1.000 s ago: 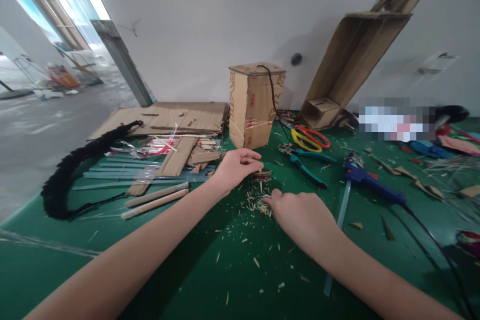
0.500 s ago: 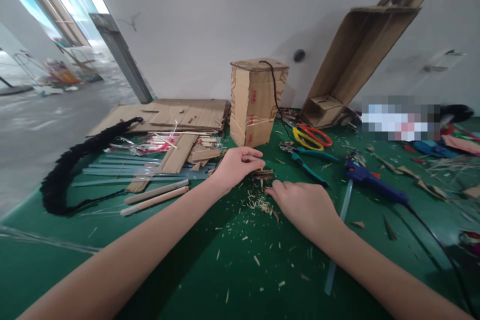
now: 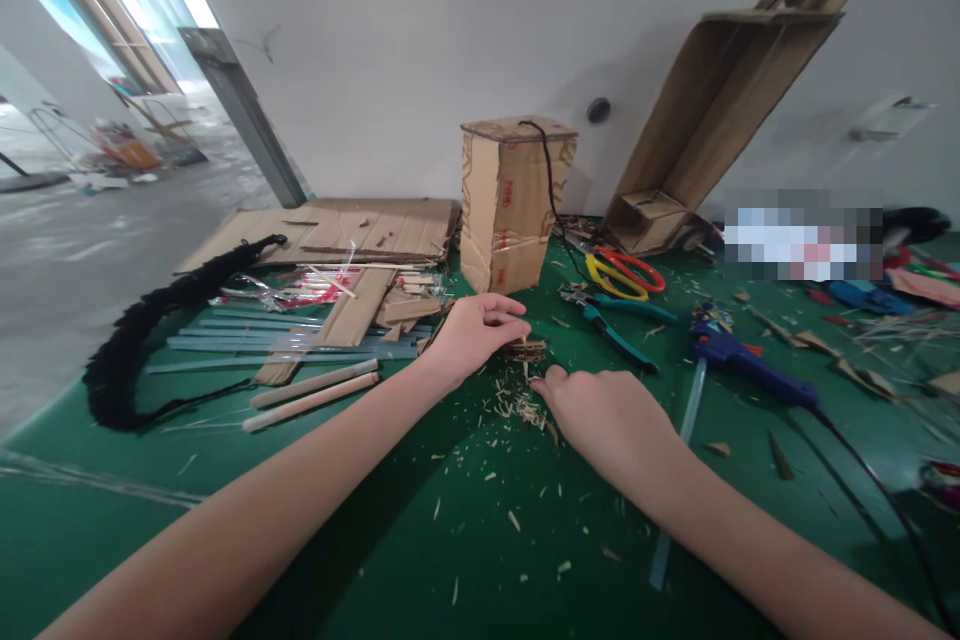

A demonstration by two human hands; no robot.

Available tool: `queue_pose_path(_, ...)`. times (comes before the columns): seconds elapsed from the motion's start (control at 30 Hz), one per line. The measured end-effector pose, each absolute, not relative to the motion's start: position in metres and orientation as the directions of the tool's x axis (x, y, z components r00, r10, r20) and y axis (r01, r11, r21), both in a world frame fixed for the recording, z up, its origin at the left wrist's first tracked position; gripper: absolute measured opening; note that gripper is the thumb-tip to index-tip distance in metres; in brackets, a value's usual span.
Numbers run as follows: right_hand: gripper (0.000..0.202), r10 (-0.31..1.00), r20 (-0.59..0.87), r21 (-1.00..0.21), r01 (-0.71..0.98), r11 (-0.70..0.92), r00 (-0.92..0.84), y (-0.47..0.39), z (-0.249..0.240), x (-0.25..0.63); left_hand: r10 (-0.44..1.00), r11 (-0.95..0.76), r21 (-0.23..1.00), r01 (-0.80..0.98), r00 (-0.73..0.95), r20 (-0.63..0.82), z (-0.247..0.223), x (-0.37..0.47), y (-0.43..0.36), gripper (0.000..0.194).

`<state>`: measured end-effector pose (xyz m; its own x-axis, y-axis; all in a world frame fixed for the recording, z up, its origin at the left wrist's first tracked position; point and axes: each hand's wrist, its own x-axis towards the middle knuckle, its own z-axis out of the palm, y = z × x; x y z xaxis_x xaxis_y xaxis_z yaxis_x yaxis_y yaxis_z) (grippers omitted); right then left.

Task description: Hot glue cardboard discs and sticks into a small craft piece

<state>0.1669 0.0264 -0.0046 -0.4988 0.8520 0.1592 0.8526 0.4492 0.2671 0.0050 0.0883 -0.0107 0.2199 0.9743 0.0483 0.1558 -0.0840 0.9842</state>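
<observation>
My left hand (image 3: 484,330) pinches the top of a thin wooden stick, which passes through a small stack of cardboard (image 3: 527,351). The stick's pale lower end pokes out below the cardboard. My right hand (image 3: 600,410) is closed just to the right of that end, its fingertips close to it. Whatever sits in the right fingers is hidden. Pale wood shavings (image 3: 521,408) lie in a heap under the stick and are scattered toward me. Behind my hands stands a tall cardboard box (image 3: 517,210) with a black cord over its top.
On the right lie a blue glue gun (image 3: 750,365) with a glue stick, teal-handled pliers (image 3: 619,335) and yellow and red scissors (image 3: 619,275). To the left are wooden dowels (image 3: 315,400), clear glue sticks (image 3: 232,340), cardboard pieces (image 3: 360,305) and a furry black strip (image 3: 127,350). A cardboard trough (image 3: 720,110) leans on the wall.
My right hand has shifted very slightly downward, a little away from the cardboard stack. My left hand stays in place.
</observation>
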Motion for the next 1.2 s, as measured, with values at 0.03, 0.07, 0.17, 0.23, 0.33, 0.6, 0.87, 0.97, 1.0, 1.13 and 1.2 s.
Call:
queue_pose_path(0.03, 0.032, 0.853, 0.157, 0.265, 0.854, 0.448, -0.497, 0.026, -0.004, 0.167, 0.975, -0.084, 0.984, 0.154, 0.215, 0.050, -0.011, 0.005, 0.088, 0.026)
queue_pose_path(0.07, 0.031, 0.854, 0.157, 0.267, 0.854, 0.447, -0.496, 0.025, -0.004, 0.166, 0.976, -0.086, 0.985, 0.152, 0.211, 0.053, -0.011, 0.005, 0.088, 0.026)
queue_pose_path(0.17, 0.030, 0.857, 0.164, 0.277, 0.856, 0.436, -0.489, 0.021, -0.004, 0.165, 0.976, -0.101, 0.984, 0.149, 0.206, 0.069, -0.012, 0.006, 0.088, 0.025)
queue_pose_path(0.23, 0.032, 0.864, 0.171, 0.278, 0.864, 0.419, -0.474, 0.017, -0.005, 0.164, 0.979, -0.111, 0.983, 0.145, 0.185, 0.083, -0.013, 0.005, 0.088, 0.024)
queue_pose_path(0.33, 0.032, 0.872, 0.181, 0.280, 0.873, 0.398, -0.455, 0.012, -0.006, 0.163, 0.982, -0.111, 0.986, 0.128, 0.169, 0.088, -0.013, 0.005, 0.088, 0.024)
queue_pose_path(0.6, 0.031, 0.857, 0.252, 0.252, 0.885, 0.391, -0.450, 0.023, -0.002, 0.171, 0.975, -0.109, 0.979, 0.169, 0.211, 0.072, -0.011, 0.005, 0.088, 0.029)
queue_pose_path(0.87, 0.036, 0.797, 0.258, 0.251, 0.834, 0.491, -0.546, 0.038, -0.001, 0.178, 0.971, -0.108, 0.977, 0.184, 0.230, 0.064, -0.007, 0.006, 0.086, 0.031)
queue_pose_path(0.97, 0.037, 0.797, 0.277, 0.258, 0.841, 0.476, -0.536, 0.037, -0.002, 0.177, 0.974, -0.090, 0.979, 0.180, 0.223, 0.049, -0.005, 0.007, 0.086, 0.030)
queue_pose_path(1.0, 0.037, 0.797, 0.282, 0.265, 0.842, 0.471, -0.534, 0.037, -0.002, 0.177, 0.974, -0.087, 0.981, 0.175, 0.223, 0.046, -0.005, 0.007, 0.086, 0.030)
queue_pose_path(1.13, 0.035, 0.802, 0.281, 0.275, 0.845, 0.458, -0.527, 0.038, -0.003, 0.176, 0.970, -0.092, 0.983, 0.160, 0.236, 0.052, -0.008, 0.006, 0.087, 0.031)
queue_pose_path(1.2, 0.034, 0.820, 0.257, 0.270, 0.853, 0.447, -0.512, 0.039, -0.003, 0.175, 0.969, -0.092, 0.983, 0.157, 0.240, 0.053, -0.009, 0.007, 0.088, 0.031)
